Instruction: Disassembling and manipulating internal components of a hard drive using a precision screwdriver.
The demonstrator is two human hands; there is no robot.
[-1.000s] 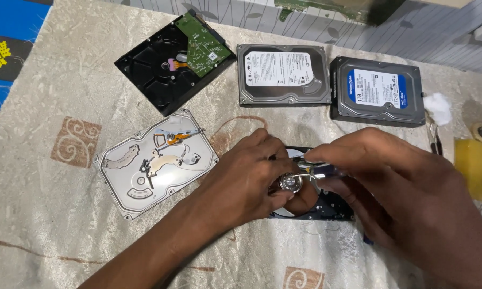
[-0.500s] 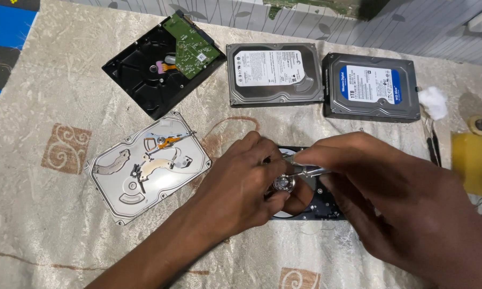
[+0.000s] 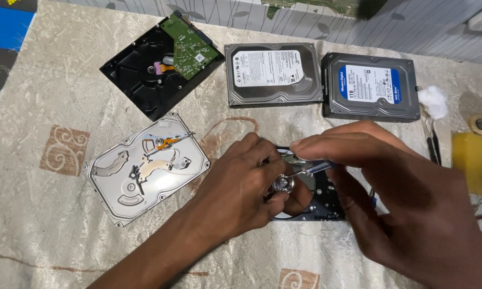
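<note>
Lying at the left on the cloth-covered bench [image 3: 48,91] is an opened silver drive casing [image 3: 147,167] with its inner parts bare; behind it sits a black drive frame [image 3: 144,72] carrying a green circuit board [image 3: 190,47]. At centre, the left hand [image 3: 241,187] pinches a small round metal spindle piece [image 3: 282,183] — its grip clenched on that part — over a dark opened drive [image 3: 318,200] mostly hidden beneath both hands. Behind stand two closed drives, one with a white label [image 3: 273,72], one with a blue label [image 3: 370,85]. The right hand [image 3: 390,187] grasps a thin screwdriver [image 3: 315,166], tip at the spindle — a yellow object [image 3: 473,160] lies far right.
</note>
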